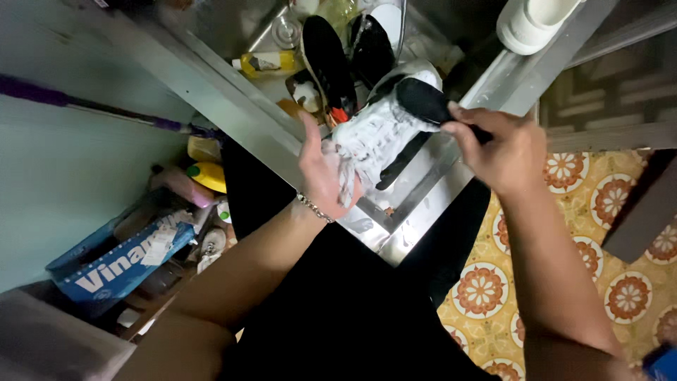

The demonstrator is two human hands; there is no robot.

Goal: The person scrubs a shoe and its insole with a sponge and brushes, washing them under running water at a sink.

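Plainly, the left hand (326, 173) cups the soapy white sneaker (377, 134) from below, fingers wrapped on it, tilting it over the steel sink's rim (416, 197) so suds drain — the right hand (497, 144), fingers clamped on a black brush (430, 102), presses onto the sneaker's top.

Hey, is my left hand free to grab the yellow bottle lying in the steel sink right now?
Probably not: the left hand is holding the soapy white sneaker, and the yellow bottle lies beyond the upturned black shoe. It would need to let go first.
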